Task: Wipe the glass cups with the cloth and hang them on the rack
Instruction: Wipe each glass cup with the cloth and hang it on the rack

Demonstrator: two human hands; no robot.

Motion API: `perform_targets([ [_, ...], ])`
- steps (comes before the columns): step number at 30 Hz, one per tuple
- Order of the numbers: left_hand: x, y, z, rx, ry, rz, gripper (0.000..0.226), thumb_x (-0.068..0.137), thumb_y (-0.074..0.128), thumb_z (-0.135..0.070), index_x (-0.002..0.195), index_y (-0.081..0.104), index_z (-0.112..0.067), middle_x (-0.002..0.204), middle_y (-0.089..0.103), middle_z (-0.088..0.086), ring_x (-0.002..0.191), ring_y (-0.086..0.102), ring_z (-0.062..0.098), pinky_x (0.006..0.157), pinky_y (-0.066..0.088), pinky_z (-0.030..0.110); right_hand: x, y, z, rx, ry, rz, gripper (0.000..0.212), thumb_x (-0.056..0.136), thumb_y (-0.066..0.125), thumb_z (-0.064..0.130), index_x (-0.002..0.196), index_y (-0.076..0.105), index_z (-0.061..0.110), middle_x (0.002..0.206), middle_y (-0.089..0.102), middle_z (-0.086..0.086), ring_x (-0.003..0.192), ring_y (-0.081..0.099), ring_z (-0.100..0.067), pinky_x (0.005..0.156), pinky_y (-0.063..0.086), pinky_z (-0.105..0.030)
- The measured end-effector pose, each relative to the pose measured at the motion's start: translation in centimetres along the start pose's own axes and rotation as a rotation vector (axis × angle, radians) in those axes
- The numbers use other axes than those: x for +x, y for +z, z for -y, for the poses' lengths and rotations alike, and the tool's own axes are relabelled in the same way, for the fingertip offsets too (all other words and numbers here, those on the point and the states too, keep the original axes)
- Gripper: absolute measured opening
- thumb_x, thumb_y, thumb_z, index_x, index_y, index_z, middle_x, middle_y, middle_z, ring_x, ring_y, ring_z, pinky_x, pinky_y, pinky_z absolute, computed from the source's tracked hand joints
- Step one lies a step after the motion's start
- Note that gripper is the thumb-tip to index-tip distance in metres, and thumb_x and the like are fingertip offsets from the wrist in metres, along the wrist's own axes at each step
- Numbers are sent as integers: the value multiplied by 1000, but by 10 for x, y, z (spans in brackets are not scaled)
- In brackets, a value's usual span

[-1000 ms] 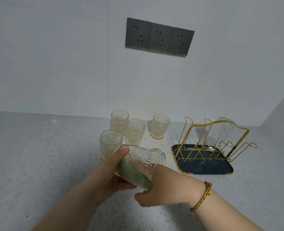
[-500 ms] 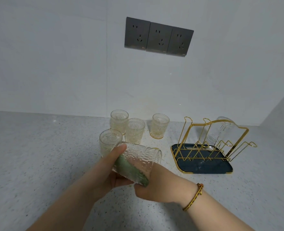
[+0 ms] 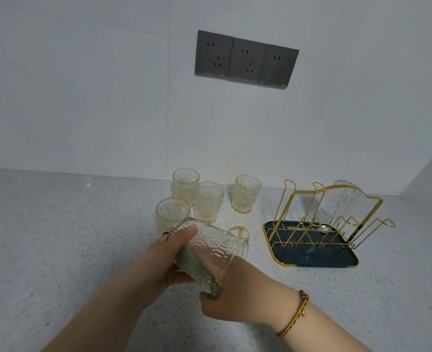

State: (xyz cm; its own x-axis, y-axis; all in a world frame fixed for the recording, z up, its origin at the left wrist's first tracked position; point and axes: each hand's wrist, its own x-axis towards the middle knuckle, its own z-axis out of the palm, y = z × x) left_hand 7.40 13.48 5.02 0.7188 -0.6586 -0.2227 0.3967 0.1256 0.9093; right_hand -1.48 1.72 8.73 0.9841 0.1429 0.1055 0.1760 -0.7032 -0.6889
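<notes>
Looking down on a pale speckled counter (image 3: 57, 250) meeting a plain white wall, with three dark sockets (image 3: 246, 60) mounted above. Showing four standing cups (image 3: 209, 200) of patterned glass, upright in a cluster near the wall. Showing, to their right and apart from them, a gold wire rack (image 3: 309, 240) on a dark tray (image 3: 311, 260), already carrying one hung cup (image 3: 339, 199) upside down on a far prong.

Gripping the held cup (image 3: 210, 247) above the counter with the left hand (image 3: 159, 265), thumb lying across the upper wall, fingers curling beneath. Tipping it onto its side, long axis running from low and near the body up toward the right, base end aiming roughly at the rack. Closing the right hand (image 3: 235, 293) round a green cloth (image 3: 197, 265) at the cup's near end and pushing it inside, fingertips hiding behind the glass.

Judging the wiping as under way, with hanging not yet begun. Noting the rack lying to the right of the grip, nearer the right hand, with open prongs on its near side. Likely needing the cloth drawn out and the cup turned mouth down before lowering over a prong.
</notes>
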Motion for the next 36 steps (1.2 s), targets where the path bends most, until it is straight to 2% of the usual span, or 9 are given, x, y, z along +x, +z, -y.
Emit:
perform_targets([
  [3,-1,-3,-2,-19,-25,38,44,65,63,-39,99,64,-11,101,71,14,83,70,26,63,60,36,4,-4,2,99,121,98,26,85,48,7,85,46,33,65,27,16,47,40,21,46,33,1],
  [9,-3,-15,-2,-86,109,260,89,25,91,-48,104,64,-17,100,73,11,87,71,29,63,59,36,4,-15,5,1334,480,13,15,48,57,-2,62,58,2,51,57,-15,35,53,-18,29,40,-16],
  [15,-4,-6,0,-102,14,72,38,61,61,-33,92,65,-11,82,74,12,72,70,27,59,58,40,4,-5,4,-154,52,136,24,86,49,12,72,38,28,63,26,16,50,34,5,48,31,-3],
  [18,-3,-7,2,-90,-13,47,46,64,54,-38,99,63,-10,90,73,14,77,69,27,62,58,39,3,-4,12,-206,18,162,37,87,48,14,63,24,29,63,21,14,51,35,7,51,31,-1],
  [24,-4,-17,0,-63,47,188,88,33,87,-52,109,61,-16,103,72,13,92,70,30,69,59,37,10,-12,0,1062,393,144,27,53,66,0,74,70,17,71,66,-23,51,55,-22,49,44,-25],
  [27,-2,-21,2,-52,118,168,122,22,91,-48,129,45,-12,107,71,11,95,69,27,68,58,31,10,-9,-3,1467,402,56,17,37,61,5,53,67,5,57,64,-11,48,61,-20,46,50,-19],
  [29,-3,-19,1,-63,153,153,124,23,92,-45,131,42,-10,105,71,12,92,70,27,66,57,30,8,-14,6,1334,399,22,15,53,63,-7,49,61,8,45,57,-5,36,55,-14,35,44,-15],
  [34,-6,-4,0,-71,2,71,53,65,70,-43,105,60,-8,90,74,14,73,71,26,61,61,37,6,-8,10,15,105,166,44,85,45,1,60,23,30,56,28,7,42,45,14,42,35,-5],
  [36,-5,-4,2,-64,-70,68,47,67,66,-38,103,61,-7,91,73,16,72,71,25,62,61,37,4,-6,8,-52,65,156,46,84,45,1,60,20,31,58,23,10,49,43,21,48,34,-2],
])
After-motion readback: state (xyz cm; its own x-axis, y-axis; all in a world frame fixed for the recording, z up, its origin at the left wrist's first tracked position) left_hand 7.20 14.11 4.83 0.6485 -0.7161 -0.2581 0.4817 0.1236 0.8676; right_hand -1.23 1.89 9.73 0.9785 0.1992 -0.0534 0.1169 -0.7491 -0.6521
